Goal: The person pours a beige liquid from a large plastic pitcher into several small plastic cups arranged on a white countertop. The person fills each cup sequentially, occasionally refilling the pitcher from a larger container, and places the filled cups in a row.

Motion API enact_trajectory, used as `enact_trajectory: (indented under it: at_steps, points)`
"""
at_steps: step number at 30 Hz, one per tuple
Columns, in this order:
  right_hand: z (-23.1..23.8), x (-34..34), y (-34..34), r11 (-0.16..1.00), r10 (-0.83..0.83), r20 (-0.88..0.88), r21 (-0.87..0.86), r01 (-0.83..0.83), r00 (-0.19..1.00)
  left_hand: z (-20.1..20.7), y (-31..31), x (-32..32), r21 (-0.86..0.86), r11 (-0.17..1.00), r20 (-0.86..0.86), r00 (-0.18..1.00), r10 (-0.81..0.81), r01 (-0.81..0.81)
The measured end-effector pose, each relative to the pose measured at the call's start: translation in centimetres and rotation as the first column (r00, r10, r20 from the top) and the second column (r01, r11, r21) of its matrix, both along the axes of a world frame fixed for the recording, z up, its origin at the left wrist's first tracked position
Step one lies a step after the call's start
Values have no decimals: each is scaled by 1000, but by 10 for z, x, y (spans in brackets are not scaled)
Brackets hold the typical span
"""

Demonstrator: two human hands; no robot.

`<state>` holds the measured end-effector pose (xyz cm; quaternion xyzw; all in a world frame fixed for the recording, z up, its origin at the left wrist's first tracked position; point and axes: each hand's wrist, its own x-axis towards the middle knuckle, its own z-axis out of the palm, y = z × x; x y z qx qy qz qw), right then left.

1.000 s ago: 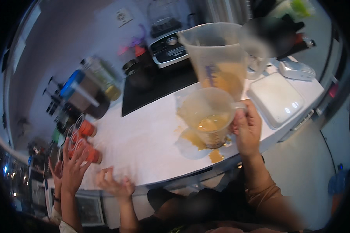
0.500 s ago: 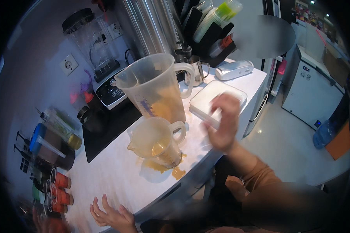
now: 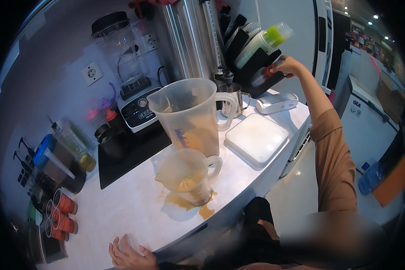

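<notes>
My right hand (image 3: 289, 66) reaches to the back right, its fingers closed on the rim end of a clear plastic cup with red print (image 3: 262, 75). That cup lies tilted in a black cup holder (image 3: 272, 86); whether it is one cup or a stack I cannot tell. My left hand (image 3: 131, 254) rests near the counter's front edge, fingers spread, holding nothing. Between my hands stand a large translucent measuring jug (image 3: 184, 114) with little tan liquid and a smaller measuring jug (image 3: 181, 173), also with tan liquid. A tan spill (image 3: 206, 211) lies at its base.
A white flat scale (image 3: 256, 138) sits right of the jugs, with a white device (image 3: 277, 103) behind it. A metal pitcher (image 3: 231, 96), a blender (image 3: 139, 105) and a steel dispenser (image 3: 186, 40) stand behind. Several red-filled cups (image 3: 64, 220) are at left.
My right hand has moved from above the scale up and back to the cup holder and closed on a cup. My left hand has stayed near the front edge.
</notes>
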<state>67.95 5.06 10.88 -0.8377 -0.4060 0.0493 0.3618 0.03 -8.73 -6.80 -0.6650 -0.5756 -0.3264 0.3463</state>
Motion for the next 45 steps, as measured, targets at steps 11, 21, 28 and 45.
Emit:
enact_trajectory:
  at_steps: [11, 21, 28, 45]
  points:
    - [5, 18, -47, 890, -239, 298, 449, 85, 924, -28, 3, -6, -130, 985, 50, 991, 123, -115]
    - [-41, -104, -164, 297, 711, -174, 952, -67, 681, -28, 3, -10, 2, 979, 238, 950, -200, 206]
    - [-151, -373, -182, 318, 912, -214, 908, -274, 350, 9, 4, 51, 312, -56, 805, -295, -515, 949]
    - [-170, -357, -92, -149, 59, 435, 894, -423, 899, 119, 191, -72, 108, 838, 124, 829, -546, 536]
